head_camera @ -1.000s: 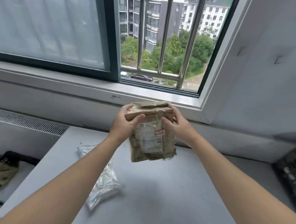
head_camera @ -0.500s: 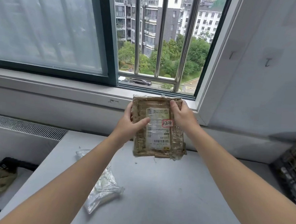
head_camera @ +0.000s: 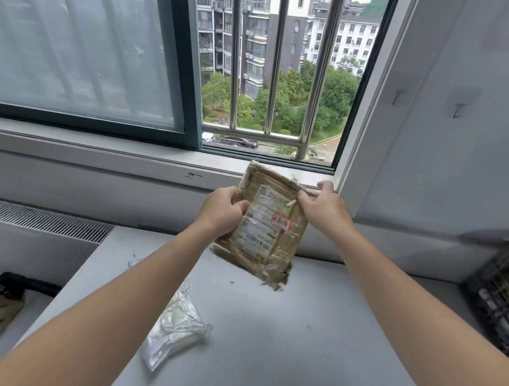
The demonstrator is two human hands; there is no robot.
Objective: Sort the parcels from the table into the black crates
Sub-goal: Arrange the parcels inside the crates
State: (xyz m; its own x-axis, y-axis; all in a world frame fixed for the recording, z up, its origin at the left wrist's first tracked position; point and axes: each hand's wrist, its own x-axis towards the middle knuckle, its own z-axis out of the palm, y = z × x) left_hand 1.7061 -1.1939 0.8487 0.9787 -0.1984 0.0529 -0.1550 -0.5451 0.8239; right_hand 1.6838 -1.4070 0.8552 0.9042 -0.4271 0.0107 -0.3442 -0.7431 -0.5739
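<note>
The brown parcel [head_camera: 276,254] hangs tilted in the middle of the frame, lifted clear of the counter [head_camera: 296,346], label side toward the camera. The left hand [head_camera: 222,211] grips its left edge, thumb curled over the face. The right hand [head_camera: 324,209] pinches the upper right corner.

It is a flat cardboard slab wrapped in glossy, wrinkled tape, ragged at the lower corner, with a white printed label [head_camera: 258,229] and a red-bordered sticker [head_camera: 280,221]. Reading that sticker looks like the step in hand. Holding the face steady and square would help, then carrying it by both edges so loose tape does not tear.

Lower down lies a crinkly clear plastic parcel [head_camera: 177,329]. One black crate [head_camera: 501,300] of lattice plastic sits at the right edge, and a second crate [head_camera: 30,284] at lower left.
</note>
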